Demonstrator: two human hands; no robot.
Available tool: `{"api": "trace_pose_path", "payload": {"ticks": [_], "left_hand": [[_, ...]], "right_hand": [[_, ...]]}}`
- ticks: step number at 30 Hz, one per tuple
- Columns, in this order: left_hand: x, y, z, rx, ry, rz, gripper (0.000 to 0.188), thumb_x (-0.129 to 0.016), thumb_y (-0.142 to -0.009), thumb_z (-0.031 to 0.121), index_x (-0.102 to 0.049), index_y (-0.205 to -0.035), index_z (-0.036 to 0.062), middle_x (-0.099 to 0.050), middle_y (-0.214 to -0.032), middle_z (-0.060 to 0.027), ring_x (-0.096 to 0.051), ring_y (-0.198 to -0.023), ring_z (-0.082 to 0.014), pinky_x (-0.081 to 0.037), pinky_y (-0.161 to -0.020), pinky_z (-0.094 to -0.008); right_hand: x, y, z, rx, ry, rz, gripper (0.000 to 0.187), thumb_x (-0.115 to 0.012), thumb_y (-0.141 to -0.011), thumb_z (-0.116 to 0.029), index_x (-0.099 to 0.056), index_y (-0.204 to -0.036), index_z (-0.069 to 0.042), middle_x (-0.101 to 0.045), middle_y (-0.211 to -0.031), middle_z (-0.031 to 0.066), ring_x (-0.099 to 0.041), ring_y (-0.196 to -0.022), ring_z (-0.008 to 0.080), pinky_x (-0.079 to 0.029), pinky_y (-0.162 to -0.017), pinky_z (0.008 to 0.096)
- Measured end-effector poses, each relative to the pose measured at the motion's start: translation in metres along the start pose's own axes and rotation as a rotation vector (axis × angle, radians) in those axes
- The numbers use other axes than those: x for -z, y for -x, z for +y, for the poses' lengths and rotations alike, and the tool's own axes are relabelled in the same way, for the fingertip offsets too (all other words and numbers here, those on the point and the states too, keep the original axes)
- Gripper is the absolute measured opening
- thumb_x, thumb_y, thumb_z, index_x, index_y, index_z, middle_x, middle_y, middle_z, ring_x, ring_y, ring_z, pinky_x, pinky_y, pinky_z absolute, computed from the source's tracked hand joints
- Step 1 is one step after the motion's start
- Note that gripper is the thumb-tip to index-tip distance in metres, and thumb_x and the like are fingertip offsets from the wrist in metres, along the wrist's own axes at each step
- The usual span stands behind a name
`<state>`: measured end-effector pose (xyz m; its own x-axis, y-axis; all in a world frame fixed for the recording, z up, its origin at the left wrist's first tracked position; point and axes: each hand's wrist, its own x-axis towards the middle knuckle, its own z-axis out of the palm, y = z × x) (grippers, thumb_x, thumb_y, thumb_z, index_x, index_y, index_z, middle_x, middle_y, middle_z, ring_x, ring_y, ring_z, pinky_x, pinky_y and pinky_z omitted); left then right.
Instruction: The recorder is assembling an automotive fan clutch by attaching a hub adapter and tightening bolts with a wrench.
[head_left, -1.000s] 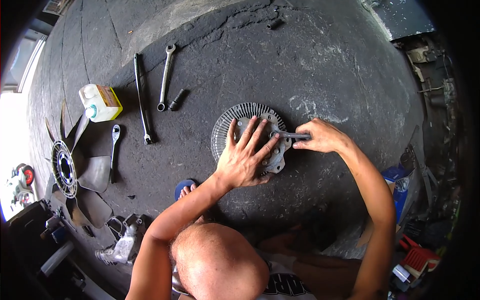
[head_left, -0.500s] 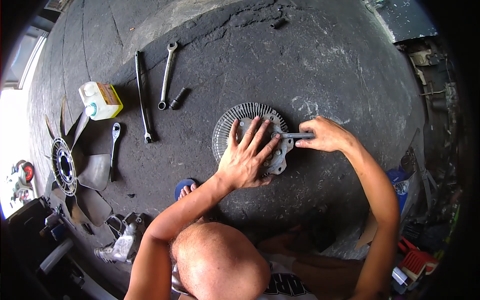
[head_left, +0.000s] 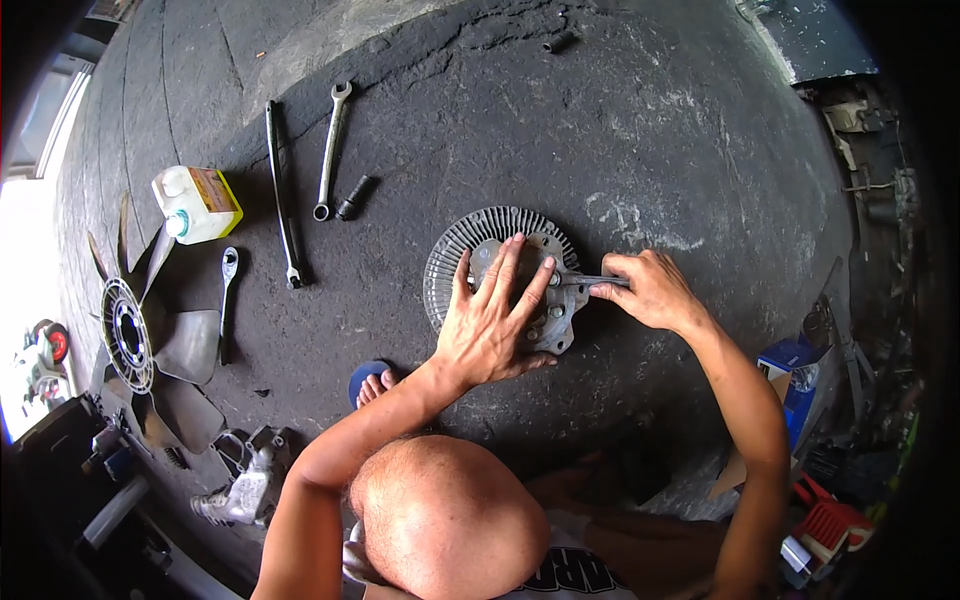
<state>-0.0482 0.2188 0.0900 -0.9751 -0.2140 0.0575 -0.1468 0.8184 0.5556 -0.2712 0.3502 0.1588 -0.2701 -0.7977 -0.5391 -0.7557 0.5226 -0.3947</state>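
A round finned metal fan clutch (head_left: 447,250) lies on the dark floor in front of me, with a bolted metal bracket (head_left: 562,322) on its upper face. My left hand (head_left: 490,315) rests on top with fingers spread, pressing on the part and hiding much of its middle. From the right, my right hand (head_left: 650,288) grips the outer end of a wrench (head_left: 592,281). The wrench's other end sits at a bolt on the bracket, beside my left index fingertip; exactly how it fits there is hard to see.
Left of the clutch lie a long breaker bar (head_left: 281,200), a combination wrench (head_left: 331,150), a dark socket (head_left: 355,197) and a ratchet (head_left: 228,300). Farther left are a plastic jug (head_left: 200,205) and a fan (head_left: 128,335). A blue box (head_left: 797,395) stands at right, near my forearm.
My right hand has moved slightly toward me, swinging the wrench's outer end the same way. The left index fingertip has drawn back a little from the wrench head.
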Motion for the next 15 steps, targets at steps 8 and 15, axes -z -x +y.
{"api": "trace_pose_path", "payload": {"ticks": [8, 15], "left_hand": [[0.007, -0.011, 0.003, -0.121, -0.084, 0.014, 0.128, -0.080, -0.058, 0.068, -0.022, -0.158, 0.0147, -0.019, -0.160, -0.0269, -0.028, -0.147, -0.0374, -0.021, -0.112, -0.0676], [0.046, -0.031, -0.032, -0.291, -0.051, -0.215, 0.147, -0.092, -0.043, 0.059, -0.010, -0.160, 0.0211, -0.008, -0.163, -0.0229, -0.025, -0.148, -0.0381, -0.018, -0.118, -0.0654]], "right_hand": [[-0.033, 0.018, 0.011, -0.093, -0.133, 0.133, 0.036, -0.067, -0.091, -0.044, -0.067, -0.093, -0.007, -0.066, -0.073, 0.0183, -0.066, -0.075, 0.0421, -0.050, -0.067, 0.0499], [-0.032, 0.035, -0.012, -0.129, -0.241, 0.179, 0.043, -0.059, -0.097, -0.045, -0.064, -0.092, -0.003, -0.059, -0.066, 0.0210, -0.061, -0.066, 0.0411, -0.045, -0.062, 0.0468]]}}
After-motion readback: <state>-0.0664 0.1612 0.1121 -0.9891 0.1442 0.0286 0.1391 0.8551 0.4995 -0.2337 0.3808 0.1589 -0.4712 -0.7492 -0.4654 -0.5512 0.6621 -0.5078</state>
